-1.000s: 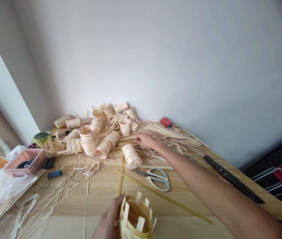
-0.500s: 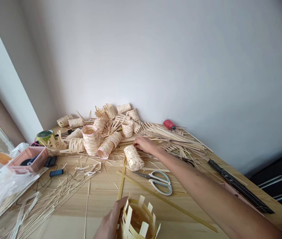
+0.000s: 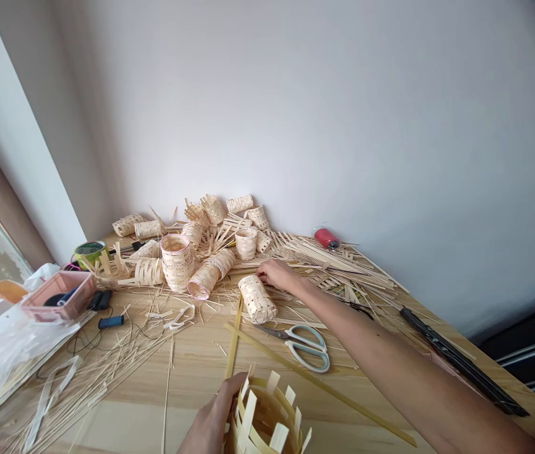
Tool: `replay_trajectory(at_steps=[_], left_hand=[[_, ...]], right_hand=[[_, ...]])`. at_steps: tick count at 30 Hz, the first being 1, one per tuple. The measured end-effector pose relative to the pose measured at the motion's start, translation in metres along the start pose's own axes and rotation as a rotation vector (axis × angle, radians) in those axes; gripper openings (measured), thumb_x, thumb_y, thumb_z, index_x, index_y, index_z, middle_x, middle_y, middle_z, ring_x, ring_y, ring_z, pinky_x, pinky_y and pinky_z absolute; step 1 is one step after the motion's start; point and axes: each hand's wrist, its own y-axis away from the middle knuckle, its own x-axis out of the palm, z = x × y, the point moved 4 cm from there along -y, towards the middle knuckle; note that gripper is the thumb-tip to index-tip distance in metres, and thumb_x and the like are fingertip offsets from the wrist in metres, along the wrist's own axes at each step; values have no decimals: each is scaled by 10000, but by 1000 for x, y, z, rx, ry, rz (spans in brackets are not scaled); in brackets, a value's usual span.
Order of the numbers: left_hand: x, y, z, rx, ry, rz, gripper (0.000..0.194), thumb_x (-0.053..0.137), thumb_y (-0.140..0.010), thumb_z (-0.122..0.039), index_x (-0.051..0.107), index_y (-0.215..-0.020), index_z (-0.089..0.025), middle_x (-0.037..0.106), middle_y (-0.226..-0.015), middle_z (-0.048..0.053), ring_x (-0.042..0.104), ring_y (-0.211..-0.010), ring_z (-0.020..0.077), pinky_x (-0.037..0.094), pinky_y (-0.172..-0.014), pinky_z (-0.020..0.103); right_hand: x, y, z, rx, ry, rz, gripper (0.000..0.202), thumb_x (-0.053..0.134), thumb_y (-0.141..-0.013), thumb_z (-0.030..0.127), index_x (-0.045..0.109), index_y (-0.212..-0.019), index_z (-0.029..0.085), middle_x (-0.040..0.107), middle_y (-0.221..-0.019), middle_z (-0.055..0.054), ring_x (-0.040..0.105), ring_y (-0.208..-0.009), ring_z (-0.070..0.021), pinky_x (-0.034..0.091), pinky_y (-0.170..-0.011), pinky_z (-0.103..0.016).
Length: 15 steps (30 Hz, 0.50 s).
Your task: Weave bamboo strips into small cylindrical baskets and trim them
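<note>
My left hand [image 3: 215, 413] is wrapped round the left side of an unfinished woven basket [image 3: 267, 419] at the bottom edge, its upright splint ends standing above the rim. Stretched across the table, my right hand [image 3: 279, 275] is closed, with fingertips bent down among pale splints just behind a small woven basket [image 3: 258, 299] lying on its side. What those fingers pinch, if anything, is hidden. Scissors [image 3: 307, 347] with pale blue handles lie below my right forearm. Two yellowish flat strips [image 3: 324, 386] cross between the scissors and the held basket.
Several small woven baskets [image 3: 177, 268] and loose splints [image 3: 338, 258] crowd the table's back. A red thread spool [image 3: 327, 238] stands by the wall. At left are a pink bin [image 3: 35, 306], green tape [image 3: 90, 252] and a blue spool [image 3: 111, 322]. A black bar-shaped tool [image 3: 460, 362] lies right.
The view has shifted slightly, so everything sits a little further right. Both hands keep nearly the same places, left on the basket and right among the splints.
</note>
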Motion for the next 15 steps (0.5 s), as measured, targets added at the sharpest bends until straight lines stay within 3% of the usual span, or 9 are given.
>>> replay_trajectory(at_steps=[6,10,15], left_hand=[[-1,1,-3,49,-3,15,963,1014,-612,-434,609,-1470,-263,777,-1329,146,734,-1199,327,588,-1023,347],[-1,1,-4,26,11,36,1022,1029,-584,-442,592,-1490,-263,765,-1353,158,711,-1263,364,605,-985,345],[-1,3,-5,-2,19,20,1033,1041,-550,-452,617,-1474,-268,753,-1368,159,691,-1299,388,574,-1075,397]], right_hand=[[-2,0,9,10,38,41,294,682,-1077,369,695,-1320,205,704,-1366,-104,727,-1130,-246,641,-970,-454],[-1,-1,14,11,57,46,319,694,-1069,370,686,-1334,193,701,-1367,-107,725,-1145,-257,638,-978,-468],[0,-1,14,14,62,60,337,705,-1062,370,681,-1341,181,702,-1360,-109,728,-1143,-262,639,-972,-472]])
